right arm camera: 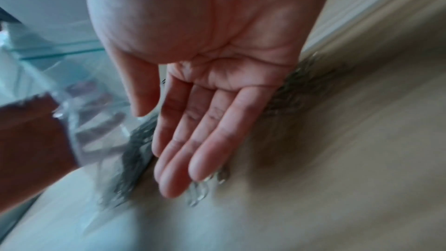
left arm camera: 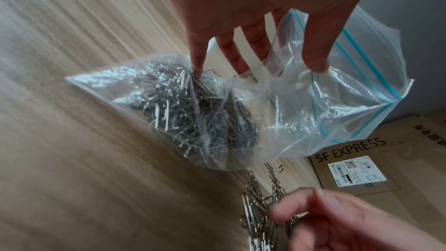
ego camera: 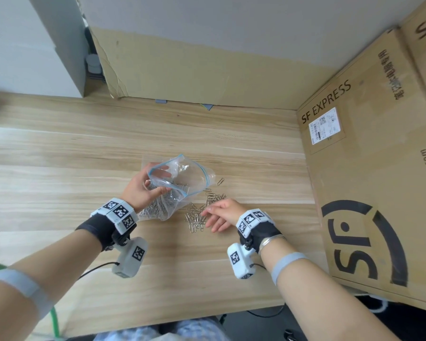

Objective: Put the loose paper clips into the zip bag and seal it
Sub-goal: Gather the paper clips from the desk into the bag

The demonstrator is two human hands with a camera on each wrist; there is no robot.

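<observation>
The zip bag (ego camera: 182, 183) sits near the middle of the table (ego camera: 59, 168), clear plastic with a blue zip strip along its mouth. The mouth is lifted and gapes wide, facing up and toward the person, while the bottom sags on the wood under a dense heap of clips (left arm camera: 193, 106) already inside.

The left hand (ego camera: 145, 185) holds the bag at the mouth. In the left wrist view its thumb (left arm camera: 316, 52) and fingers (left arm camera: 231, 52) pinch the near wall of plastic, one finger seen through the film, and the smallest finger reaches down to the heap.

Loose clips (ego camera: 197, 220) lie in a scattered pile on the table just right of the bag, touching its lower edge in places. One single clip (ego camera: 220, 181) lies apart, beyond the pile, beside the bag's far corner.

The right hand (ego camera: 221, 214) hovers over the pile. In the right wrist view the palm is bare, the fingers (right arm camera: 193, 140) are nearly straight and held side by side, and the thumb stands off from them; it holds nothing. The fingertips are at the clips, though blur hides whether they touch.

A big cardboard box (ego camera: 369, 168) printed "SF EXPRESS" stands at the table's right edge, and a cardboard sheet (ego camera: 194, 77) leans against the wall behind.
</observation>
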